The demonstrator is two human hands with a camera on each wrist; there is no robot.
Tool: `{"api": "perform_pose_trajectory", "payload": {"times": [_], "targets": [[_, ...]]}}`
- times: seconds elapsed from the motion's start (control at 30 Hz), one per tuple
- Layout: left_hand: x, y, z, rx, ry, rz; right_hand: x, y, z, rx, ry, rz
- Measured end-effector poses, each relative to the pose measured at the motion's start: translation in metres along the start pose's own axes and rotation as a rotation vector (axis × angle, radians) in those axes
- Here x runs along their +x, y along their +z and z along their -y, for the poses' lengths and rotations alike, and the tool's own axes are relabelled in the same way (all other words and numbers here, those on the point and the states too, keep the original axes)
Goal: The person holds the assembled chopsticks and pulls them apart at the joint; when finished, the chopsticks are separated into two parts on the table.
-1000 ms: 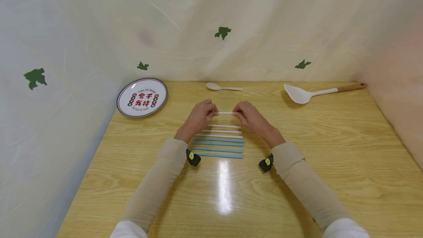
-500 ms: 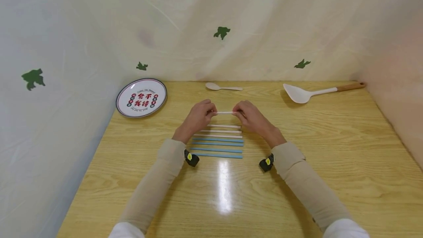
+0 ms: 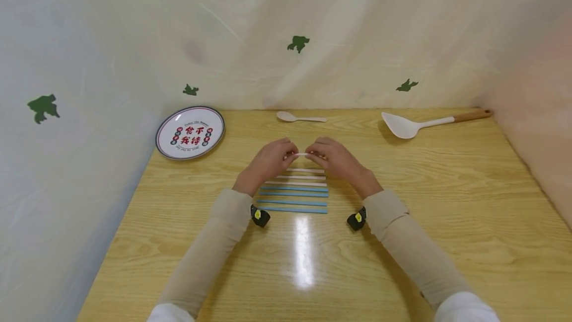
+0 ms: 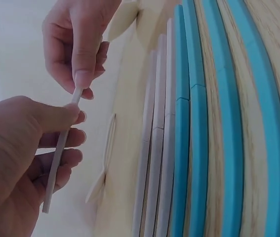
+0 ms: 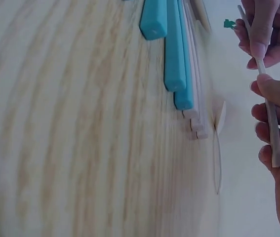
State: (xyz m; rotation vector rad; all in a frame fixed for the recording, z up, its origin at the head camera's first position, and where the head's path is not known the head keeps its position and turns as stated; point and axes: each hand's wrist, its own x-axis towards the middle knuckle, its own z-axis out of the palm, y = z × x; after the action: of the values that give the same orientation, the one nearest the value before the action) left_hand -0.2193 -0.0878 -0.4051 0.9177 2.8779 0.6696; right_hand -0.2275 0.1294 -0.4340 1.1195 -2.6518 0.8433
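Observation:
My left hand (image 3: 268,160) and right hand (image 3: 337,160) pinch a pale chopstick (image 3: 302,154) between thumbs and fingers. It is raised over the far part of the table, and the hands meet close to its middle. In the left wrist view one end of this chopstick (image 4: 56,170) sticks out past the left fingers; in the right wrist view its other end (image 5: 275,145) runs along the right palm. Nearer me lies a row of chopsticks: 3 pale pinkish-white ones (image 3: 308,177) behind several blue ones (image 3: 295,194), all parallel, partly hidden by the left hand and wrist.
A white spoon (image 3: 304,119) lies at the table's back edge. To the far left is a plate (image 3: 165,149) with red lettering. A white spatula (image 3: 402,126) with a wooden handle is at the back right. A patterned cloth (image 3: 348,63) hangs around the wooden table (image 3: 447,202).
My hands have slid closer together along the pale chopstick, so a shorter length shows between them. The row of chopsticks has stayed in place.

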Motion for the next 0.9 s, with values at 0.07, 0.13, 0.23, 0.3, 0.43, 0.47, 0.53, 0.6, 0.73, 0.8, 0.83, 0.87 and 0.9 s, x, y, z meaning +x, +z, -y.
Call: {"api": "perform_pose_trajectory", "payload": {"times": [0.07, 0.13, 0.23, 0.3, 0.43, 0.47, 0.53, 0.6, 0.73, 0.8, 0.83, 0.87, 0.9], "targets": [[0.001, 0.001, 0.0, -0.022, 0.017, -0.004, 0.001, 0.001, 0.002, 0.015, 0.014, 0.011], [0.002, 0.002, 0.001, -0.052, 0.041, -0.022, 0.001, 0.001, 0.003, 0.034, 0.026, 0.016], [0.002, 0.006, 0.005, -0.09, 0.084, -0.064, 0.001, 0.001, 0.004, 0.045, 0.032, 0.013], [0.002, 0.008, 0.008, -0.103, 0.105, -0.092, 0.0, 0.001, 0.004, 0.051, 0.034, 0.007], [0.002, 0.009, 0.011, -0.111, 0.138, -0.136, -0.001, 0.002, 0.003, 0.056, 0.02, -0.019], [0.001, 0.009, 0.011, -0.114, 0.144, -0.146, -0.001, 0.002, 0.002, 0.056, 0.01, -0.029], [0.001, 0.01, 0.011, -0.121, 0.153, -0.166, -0.001, 0.001, 0.002, 0.056, -0.011, -0.053], [0.001, 0.01, 0.011, -0.131, 0.158, -0.182, -0.002, 0.001, 0.001, 0.054, -0.037, -0.078], [0.0, 0.013, 0.01, -0.139, 0.148, -0.192, -0.005, 0.0, 0.0, 0.047, -0.067, -0.096], [-0.001, 0.013, 0.009, -0.142, 0.142, -0.197, -0.007, 0.0, -0.001, 0.045, -0.073, -0.097], [-0.001, 0.014, 0.008, -0.142, 0.139, -0.201, -0.007, -0.001, -0.001, 0.041, -0.073, -0.098], [-0.001, 0.014, 0.007, -0.142, 0.138, -0.205, -0.008, -0.001, -0.001, 0.039, -0.075, -0.1], [-0.001, 0.014, 0.007, -0.143, 0.135, -0.208, -0.008, -0.001, -0.002, 0.036, -0.079, -0.104]]}}
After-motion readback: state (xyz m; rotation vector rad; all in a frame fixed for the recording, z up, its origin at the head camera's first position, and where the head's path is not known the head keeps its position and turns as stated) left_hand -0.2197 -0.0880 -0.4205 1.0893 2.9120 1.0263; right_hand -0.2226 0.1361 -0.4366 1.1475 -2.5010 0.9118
